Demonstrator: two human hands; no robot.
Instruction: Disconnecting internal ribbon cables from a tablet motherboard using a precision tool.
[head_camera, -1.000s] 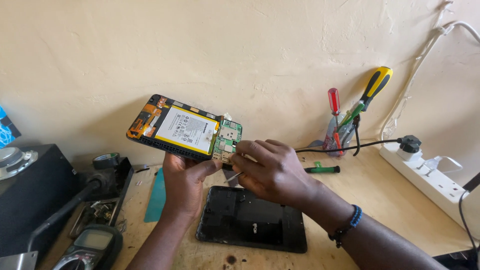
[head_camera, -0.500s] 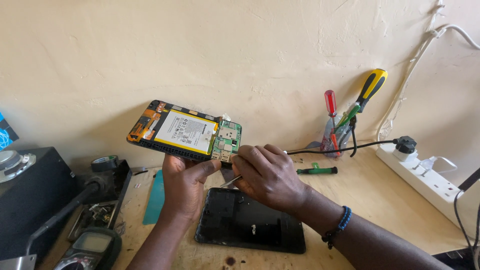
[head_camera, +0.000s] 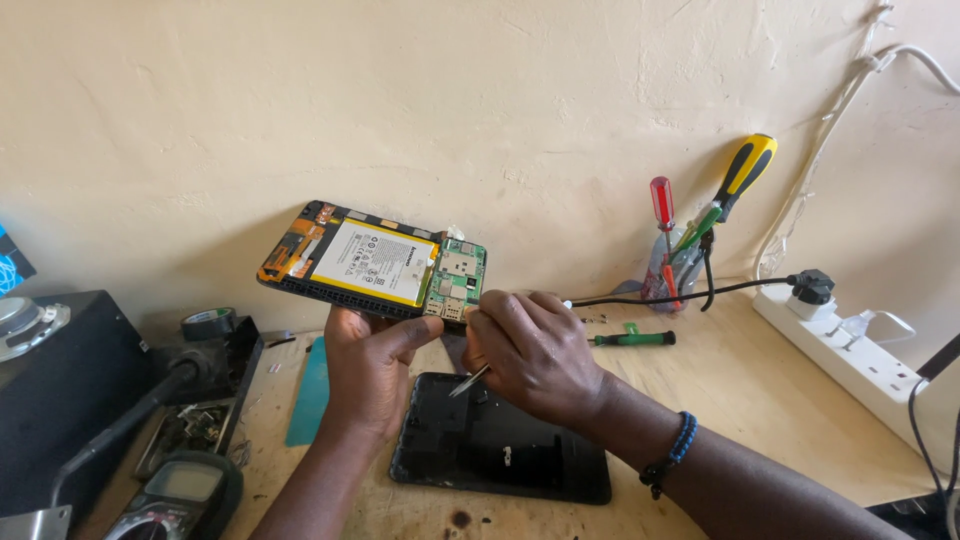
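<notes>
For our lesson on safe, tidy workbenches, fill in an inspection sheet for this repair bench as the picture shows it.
Surface: pale wooden bench, marked and stained.
Job's things: opened tablet, battery and green board exposed; metal tweezers; black back cover lying flat.
Clutter: multimeter, tape roll, green screwdriver, jar of screwdrivers, teal strip.
Grips: left hand holds the tablet tilted up; right hand holds tweezers at the board.
Cables: black lead into white power strip; white cable up the wall.
Surroundings: cream wall; black box at left.
</notes>
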